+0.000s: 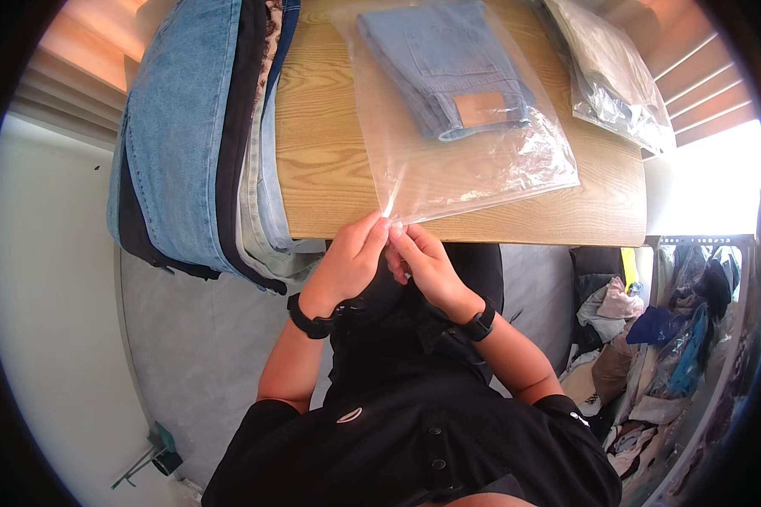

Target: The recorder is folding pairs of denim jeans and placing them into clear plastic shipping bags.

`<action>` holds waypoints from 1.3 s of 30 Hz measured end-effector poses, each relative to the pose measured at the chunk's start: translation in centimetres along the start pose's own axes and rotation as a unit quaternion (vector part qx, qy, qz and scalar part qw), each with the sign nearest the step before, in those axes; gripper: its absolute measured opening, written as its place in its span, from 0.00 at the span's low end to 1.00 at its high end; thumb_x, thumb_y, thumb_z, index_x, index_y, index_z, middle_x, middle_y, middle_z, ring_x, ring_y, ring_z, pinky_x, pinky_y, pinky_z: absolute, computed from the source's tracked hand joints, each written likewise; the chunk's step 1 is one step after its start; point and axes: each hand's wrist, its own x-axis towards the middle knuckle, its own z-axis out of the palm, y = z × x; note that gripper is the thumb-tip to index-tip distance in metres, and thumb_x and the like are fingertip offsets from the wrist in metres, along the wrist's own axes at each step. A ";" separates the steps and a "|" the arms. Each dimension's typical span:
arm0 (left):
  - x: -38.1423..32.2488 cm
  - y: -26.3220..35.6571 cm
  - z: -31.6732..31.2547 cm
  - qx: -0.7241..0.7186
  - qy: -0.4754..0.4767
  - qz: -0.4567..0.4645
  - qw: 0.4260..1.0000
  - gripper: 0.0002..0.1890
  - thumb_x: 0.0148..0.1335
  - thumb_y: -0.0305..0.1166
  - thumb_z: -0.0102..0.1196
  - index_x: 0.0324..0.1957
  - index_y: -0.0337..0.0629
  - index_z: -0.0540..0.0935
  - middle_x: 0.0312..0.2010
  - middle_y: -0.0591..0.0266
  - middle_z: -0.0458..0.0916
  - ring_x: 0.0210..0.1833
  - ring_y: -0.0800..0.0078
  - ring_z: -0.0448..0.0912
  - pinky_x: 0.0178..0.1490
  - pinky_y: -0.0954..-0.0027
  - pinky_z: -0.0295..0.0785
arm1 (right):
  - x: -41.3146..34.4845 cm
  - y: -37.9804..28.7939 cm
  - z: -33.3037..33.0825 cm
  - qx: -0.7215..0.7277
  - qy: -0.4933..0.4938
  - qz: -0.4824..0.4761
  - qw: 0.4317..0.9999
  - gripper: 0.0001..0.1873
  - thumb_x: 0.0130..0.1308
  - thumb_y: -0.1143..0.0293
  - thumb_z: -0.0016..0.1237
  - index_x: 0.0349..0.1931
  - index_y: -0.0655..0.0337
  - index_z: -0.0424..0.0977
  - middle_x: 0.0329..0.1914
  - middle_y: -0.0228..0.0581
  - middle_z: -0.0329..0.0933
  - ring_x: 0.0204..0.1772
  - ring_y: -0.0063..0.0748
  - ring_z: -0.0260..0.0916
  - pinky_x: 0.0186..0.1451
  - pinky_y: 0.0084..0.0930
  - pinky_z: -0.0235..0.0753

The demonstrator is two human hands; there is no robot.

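Observation:
Folded light blue jeans (444, 63) with a tan waistband patch lie inside a clear plastic bag (469, 171) on the wooden table. The bag's near edge faces me. My left hand (355, 253) pinches the bag's near left corner between thumb and finger. Right beside it, my right hand (422, 256) pinches the same edge, its fingertips almost touching those of the left. Creases in the plastic run up from the pinched corner.
Stacked jeans and dark trousers (184, 133) hang over the left side of the wooden table (323, 152). Another bagged garment (615, 76) lies at the back right. Piled clothes (647, 355) fill the lower right, and a dustpan (165, 450) stands on the floor at lower left.

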 end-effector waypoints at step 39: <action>-5.3 -0.4 -4.5 -0.203 -0.024 0.096 0.974 0.17 0.64 0.37 0.44 0.21 0.37 0.67 0.18 0.69 0.62 0.19 0.82 0.55 0.22 0.76 0.49 | -9.2 -7.9 -11.2 0.065 0.359 -0.141 0.920 0.14 0.65 0.65 0.38 0.20 0.52 0.57 0.12 0.19 0.48 0.13 0.13 0.40 0.15 0.16 0.40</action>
